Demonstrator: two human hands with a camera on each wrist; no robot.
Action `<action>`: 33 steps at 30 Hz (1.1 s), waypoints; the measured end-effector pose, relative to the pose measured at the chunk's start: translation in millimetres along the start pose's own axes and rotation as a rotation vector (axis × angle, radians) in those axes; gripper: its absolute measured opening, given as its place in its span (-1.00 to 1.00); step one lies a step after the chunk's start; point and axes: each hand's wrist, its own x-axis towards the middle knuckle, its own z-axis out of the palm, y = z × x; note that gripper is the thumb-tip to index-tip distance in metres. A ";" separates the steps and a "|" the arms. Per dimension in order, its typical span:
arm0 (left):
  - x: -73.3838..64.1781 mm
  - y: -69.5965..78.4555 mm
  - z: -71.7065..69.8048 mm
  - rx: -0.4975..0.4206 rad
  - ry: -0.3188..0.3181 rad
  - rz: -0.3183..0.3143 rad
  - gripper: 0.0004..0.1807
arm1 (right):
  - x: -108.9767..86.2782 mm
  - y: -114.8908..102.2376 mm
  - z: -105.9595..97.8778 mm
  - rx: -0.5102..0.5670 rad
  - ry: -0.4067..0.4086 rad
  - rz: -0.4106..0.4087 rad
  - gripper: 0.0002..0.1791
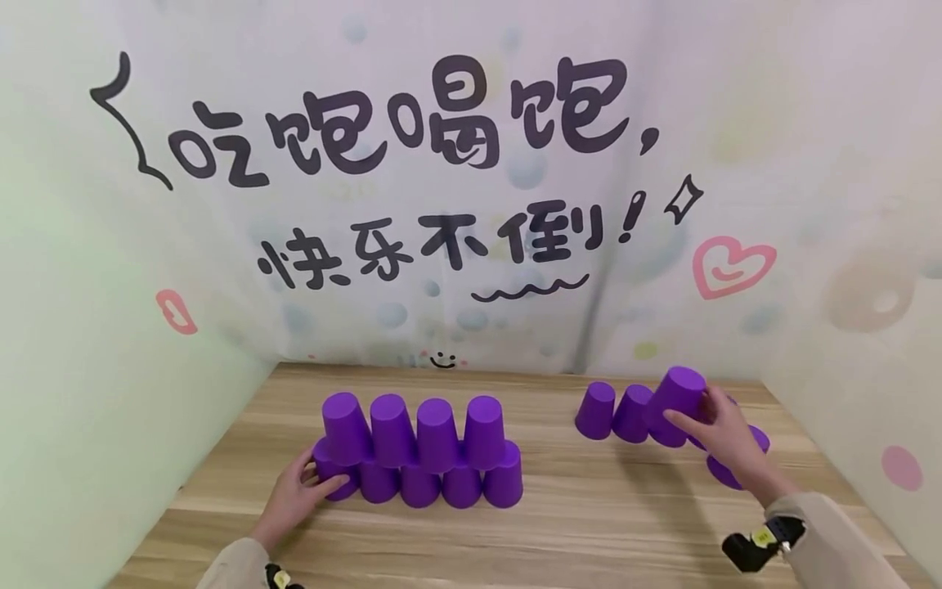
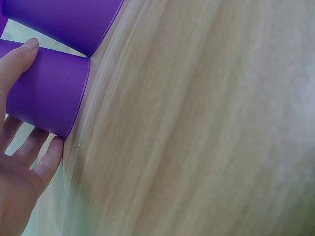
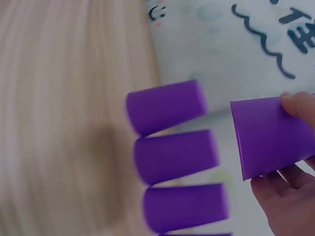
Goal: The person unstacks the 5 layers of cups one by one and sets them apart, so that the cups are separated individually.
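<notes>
On the left, several upside-down purple cups stand side by side in a bottom row [image 1: 420, 488], with a top row [image 1: 437, 429] of the same cups resting on them. My left hand [image 1: 289, 497] grips the leftmost bottom cup [image 2: 49, 91], its thumb on the near side and the other fingers on the far side. To the right, my right hand [image 1: 724, 429] holds one upside-down purple cup [image 1: 678, 401] off the table, as the right wrist view shows. Below and behind it are more purple cups [image 3: 167, 105], some partly hidden by that hand.
The wooden table [image 1: 574, 532] carries both cup groups. A printed cloth backdrop [image 1: 441, 327] with dark lettering rises behind its far edge, and pale side walls [image 1: 132, 393] flank it. Both wrists wear black straps, including the right wrist strap [image 1: 746, 552].
</notes>
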 end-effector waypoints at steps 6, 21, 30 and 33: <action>0.2 -0.8 0.0 0.028 0.013 0.023 -0.33 | -21.8 33.8 8.7 -0.036 -0.035 0.116 -0.22; 0.6 2.1 0.2 0.035 0.006 0.010 -0.31 | -34.9 70.8 26.0 -0.049 0.013 0.195 -0.21; 1.5 1.7 0.5 0.030 -0.003 0.007 -0.31 | -31.5 63.5 19.0 -0.015 0.066 0.139 -0.22; 1.3 1.2 0.2 0.032 -0.004 0.002 -0.31 | -25.8 58.4 14.5 -0.002 0.070 0.128 -0.21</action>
